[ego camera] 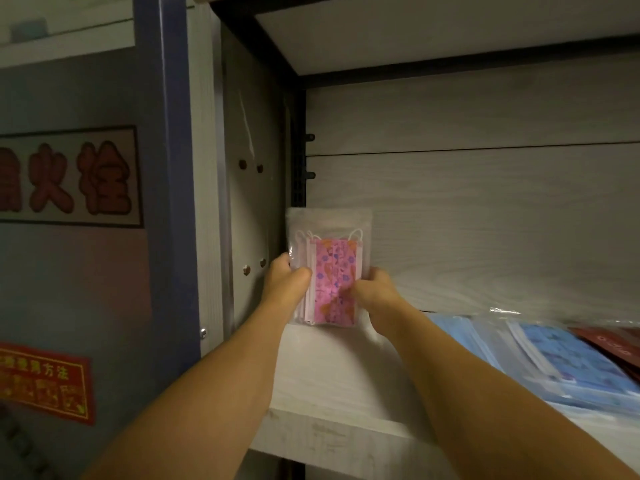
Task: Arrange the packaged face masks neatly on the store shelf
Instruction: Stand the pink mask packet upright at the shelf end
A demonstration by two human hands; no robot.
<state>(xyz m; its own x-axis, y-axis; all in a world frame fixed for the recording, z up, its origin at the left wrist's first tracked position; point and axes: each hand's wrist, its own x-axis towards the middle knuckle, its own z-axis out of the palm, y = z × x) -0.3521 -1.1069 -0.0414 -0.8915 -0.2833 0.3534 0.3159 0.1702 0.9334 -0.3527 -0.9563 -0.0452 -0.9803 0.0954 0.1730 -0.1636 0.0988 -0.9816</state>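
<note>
Shelf [332,375] — blue packs [568,368] right; hands [285,282] grip pink pack [332,271].

The mask pack [329,271] stands upright on the shelf [332,382], tucked in the back left corner against the side panel [252,188]. Left hand [285,280] grips its left edge, right hand [374,289] its right. More mask packs [554,365] lie flat off to the right.
</note>
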